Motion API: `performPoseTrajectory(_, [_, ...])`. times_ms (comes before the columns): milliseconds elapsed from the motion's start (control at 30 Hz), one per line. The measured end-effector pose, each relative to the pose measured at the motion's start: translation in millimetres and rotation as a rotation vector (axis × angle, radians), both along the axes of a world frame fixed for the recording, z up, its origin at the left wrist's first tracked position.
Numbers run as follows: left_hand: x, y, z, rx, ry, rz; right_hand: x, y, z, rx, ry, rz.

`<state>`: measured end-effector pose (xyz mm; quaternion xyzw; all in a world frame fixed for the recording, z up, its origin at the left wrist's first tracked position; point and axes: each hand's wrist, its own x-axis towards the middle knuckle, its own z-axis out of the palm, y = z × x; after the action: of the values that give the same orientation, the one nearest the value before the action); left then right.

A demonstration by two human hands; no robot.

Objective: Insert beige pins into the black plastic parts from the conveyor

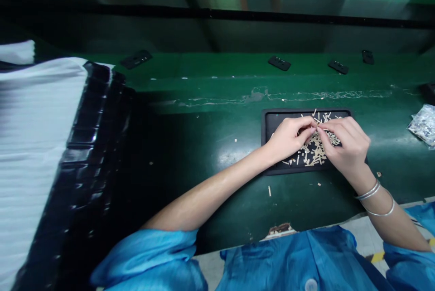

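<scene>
Both hands meet fingertip to fingertip over a black tray [277, 122] on the green table. My left hand [290, 136] comes in from the left with thumb and forefinger pinched. From the right, my right hand [346, 143] pinches at the same spot, its wrist wearing silver bangles [372, 193]. Whatever lies between the fingertips is too small to make out. Beneath the hands, many small pale strips [316, 154] are scattered in the tray, some hidden by the fingers.
Black plates [279, 63] lie along the table's back edge. At left stands a stack of black trays [84, 132] beside white sheeting [34, 146]. A clear bag of small parts [424, 124] rests at far right. Loose scraps [269, 191] lie before the tray.
</scene>
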<state>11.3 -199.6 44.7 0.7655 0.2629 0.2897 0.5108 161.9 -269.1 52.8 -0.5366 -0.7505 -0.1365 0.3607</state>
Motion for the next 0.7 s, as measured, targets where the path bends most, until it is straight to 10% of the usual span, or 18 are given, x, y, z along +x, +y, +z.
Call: performPoseTrajectory(700, [-1.1, -3.9, -3.7, 0.129, 0.038, 0.101, -0.4, 3.5, -4.1, -0.03, 0.102, 0.016])
